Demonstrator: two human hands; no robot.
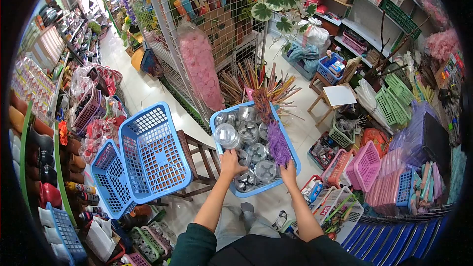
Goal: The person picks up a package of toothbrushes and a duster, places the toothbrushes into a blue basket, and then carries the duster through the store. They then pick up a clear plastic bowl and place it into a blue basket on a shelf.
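A blue basket [295, 156] full of clear round containers [249, 132] is in front of me. My left hand [230, 163] reaches over its near left side, fingers apart, touching or just beside a clear jar [227, 136]. At the right side of the basket, my right hand [288, 171] is closed on the lower end of a purple dried bunch [279, 143]. A reddish-brown bunch [263, 104] lies above the purple one, across the basket's far edge.
Two empty blue baskets [155, 153] rest at the left beside a dark wooden stool [197, 160]. A wire rack [167, 44] stands ahead, with a bag of pink petals [199, 64]. Pink baskets [363, 166] and a small wooden chair [327, 99] are at the right.
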